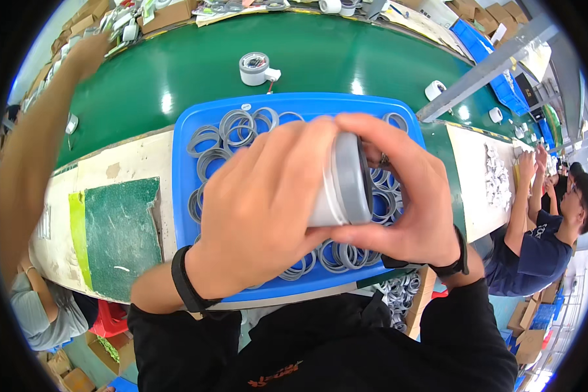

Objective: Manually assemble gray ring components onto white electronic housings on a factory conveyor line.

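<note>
Between both hands, above a blue tray [184, 166], I hold a round white housing with a grey ring [353, 179] around its end, tilted on its side. My left hand [261, 202] wraps the white part from the left, its palm hiding most of it. My right hand [415, 196] curls around the grey end, fingers above and thumb below. Several loose grey rings [238, 127] lie in the tray beneath, partly covered by my hands. Each wrist wears a black band.
A green conveyor belt [196, 62] runs beyond the tray, carrying a white round housing with wires [255, 68]. A metal post [483, 68] slants at right. A green mat [124, 228] lies left. A co-worker's arm [39, 144] reaches in at left; another person [536, 248] sits at right.
</note>
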Motion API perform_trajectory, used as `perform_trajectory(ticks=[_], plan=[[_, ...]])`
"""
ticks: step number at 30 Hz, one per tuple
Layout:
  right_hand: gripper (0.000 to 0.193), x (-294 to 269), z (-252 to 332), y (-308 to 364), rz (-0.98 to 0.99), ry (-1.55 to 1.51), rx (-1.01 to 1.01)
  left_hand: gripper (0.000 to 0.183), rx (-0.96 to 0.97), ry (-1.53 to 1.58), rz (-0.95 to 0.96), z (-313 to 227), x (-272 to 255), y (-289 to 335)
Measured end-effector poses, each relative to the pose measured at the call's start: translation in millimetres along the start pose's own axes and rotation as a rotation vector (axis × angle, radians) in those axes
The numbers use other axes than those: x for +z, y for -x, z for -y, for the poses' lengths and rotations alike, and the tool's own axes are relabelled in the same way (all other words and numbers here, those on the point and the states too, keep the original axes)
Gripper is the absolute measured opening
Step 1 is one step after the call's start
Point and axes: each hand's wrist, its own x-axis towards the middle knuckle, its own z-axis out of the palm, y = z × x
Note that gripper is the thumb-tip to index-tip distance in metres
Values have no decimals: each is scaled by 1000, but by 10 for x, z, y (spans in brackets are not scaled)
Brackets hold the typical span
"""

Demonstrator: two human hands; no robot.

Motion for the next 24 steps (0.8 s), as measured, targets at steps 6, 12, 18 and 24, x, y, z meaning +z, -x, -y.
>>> perform_trajectory(ticks=[6,12,18,24], plan=[[104,24,-50,277,-195,-519,1,84,0,459,146,84,-84,-93],[88,154,-118,477,-474,-678,-255,91,-344,1095,179,68,10,-31],[91,188,-29,524,-383,-577,-111,88,-471,1264,214,49,-31,22],[77,215,-66,525,-409,-501,-217,87,-360,1269,201,21,-4,12]])
